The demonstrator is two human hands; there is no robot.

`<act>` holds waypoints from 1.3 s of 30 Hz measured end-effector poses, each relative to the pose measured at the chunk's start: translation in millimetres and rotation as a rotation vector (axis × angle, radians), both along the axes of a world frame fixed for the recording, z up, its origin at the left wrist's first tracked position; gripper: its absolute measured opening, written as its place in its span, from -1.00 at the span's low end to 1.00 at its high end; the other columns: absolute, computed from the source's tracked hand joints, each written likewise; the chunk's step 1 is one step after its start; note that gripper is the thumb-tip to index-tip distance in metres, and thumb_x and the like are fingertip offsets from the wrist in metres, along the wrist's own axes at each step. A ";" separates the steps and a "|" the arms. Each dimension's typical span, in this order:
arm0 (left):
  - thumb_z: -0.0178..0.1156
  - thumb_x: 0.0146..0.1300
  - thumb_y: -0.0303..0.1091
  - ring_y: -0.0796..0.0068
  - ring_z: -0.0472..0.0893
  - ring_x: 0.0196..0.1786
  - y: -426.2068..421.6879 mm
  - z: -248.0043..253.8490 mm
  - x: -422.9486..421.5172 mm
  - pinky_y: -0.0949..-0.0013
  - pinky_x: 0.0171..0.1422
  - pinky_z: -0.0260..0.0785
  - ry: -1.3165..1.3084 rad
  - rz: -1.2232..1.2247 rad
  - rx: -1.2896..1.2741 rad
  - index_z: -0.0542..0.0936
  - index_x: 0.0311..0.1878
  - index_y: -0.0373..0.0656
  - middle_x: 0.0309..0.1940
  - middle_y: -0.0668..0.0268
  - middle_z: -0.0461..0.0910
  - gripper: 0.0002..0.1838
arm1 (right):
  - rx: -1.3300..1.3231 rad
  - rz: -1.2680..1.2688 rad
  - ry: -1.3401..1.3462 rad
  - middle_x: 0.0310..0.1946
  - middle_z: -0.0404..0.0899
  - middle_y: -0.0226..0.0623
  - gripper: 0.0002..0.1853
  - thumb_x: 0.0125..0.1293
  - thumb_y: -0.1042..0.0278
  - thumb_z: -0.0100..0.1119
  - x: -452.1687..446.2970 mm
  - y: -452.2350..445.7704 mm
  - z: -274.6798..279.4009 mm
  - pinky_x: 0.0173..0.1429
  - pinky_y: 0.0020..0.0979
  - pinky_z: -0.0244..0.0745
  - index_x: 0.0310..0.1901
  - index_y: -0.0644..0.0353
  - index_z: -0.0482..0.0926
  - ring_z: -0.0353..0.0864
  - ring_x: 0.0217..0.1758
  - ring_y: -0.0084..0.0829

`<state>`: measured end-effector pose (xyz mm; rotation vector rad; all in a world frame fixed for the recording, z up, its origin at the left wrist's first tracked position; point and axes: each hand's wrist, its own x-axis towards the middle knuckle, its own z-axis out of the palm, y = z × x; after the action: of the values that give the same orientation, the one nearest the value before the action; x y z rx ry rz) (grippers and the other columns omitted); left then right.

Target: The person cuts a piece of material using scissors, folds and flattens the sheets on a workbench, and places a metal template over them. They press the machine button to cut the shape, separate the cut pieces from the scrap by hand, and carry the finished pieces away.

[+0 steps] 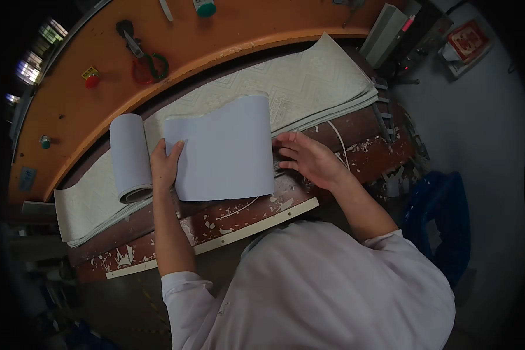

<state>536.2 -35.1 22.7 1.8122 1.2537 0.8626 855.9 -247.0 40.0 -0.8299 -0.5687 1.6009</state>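
Note:
A wide white sheet [224, 151], curved like a loose roll, lies over a stack of patterned cream sheets [315, 76]. My left hand [166, 163] is at its left edge, thumb on the white surface and the other fingers hidden behind the edge. My right hand [309, 157] is beside its right edge, palm turned inward, fingers spread and slightly bent, with nothing visible in it. Left of my left hand lies a white roll [130, 154], its coiled end facing me.
An orange curved table [181, 49] holds scissors [137, 49] with red and green handles, a red-capped item [91, 80] and a green-capped item [204, 7]. Paper scraps litter the worn red-brown bench [364, 154]. A blue bag [449, 216] is at the right.

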 end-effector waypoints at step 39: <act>0.29 0.41 -0.31 0.53 0.62 -0.23 -2.3 2.2 6.7 0.39 -0.12 0.49 0.047 0.116 -0.023 0.62 -0.01 -0.41 -0.25 0.21 0.71 -0.70 | 0.007 0.047 0.176 -0.03 0.69 -0.21 -0.61 0.51 0.24 0.16 36.0 103.4 20.7 0.08 -0.42 0.65 0.18 0.39 0.52 0.72 -0.03 -0.46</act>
<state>542.8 -37.4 24.9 1.7648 1.4041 0.8701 891.9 -143.6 60.6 -0.6671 -0.4703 1.6941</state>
